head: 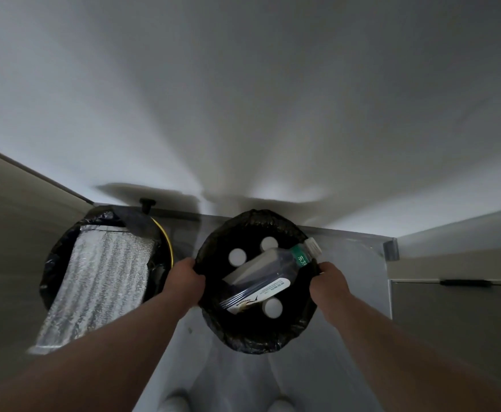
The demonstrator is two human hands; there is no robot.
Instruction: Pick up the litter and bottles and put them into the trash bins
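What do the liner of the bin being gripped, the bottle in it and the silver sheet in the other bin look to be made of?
Bin liner: thin black plastic film, glossy, going by its crinkles and glints.
Bottle: clear plastic; what lies under it shows through the wall.
Silver sheet: probably metallised foil padding, shiny with a quilted, bubbly texture; what is under the foil cannot be told.

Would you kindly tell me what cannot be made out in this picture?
Head view: fingertips of the left hand and right hand, hidden over the right bin rim.
Head view: the left bin inside, covered by the silver sheet.
Head view: print on the bottle label, too small and dim.
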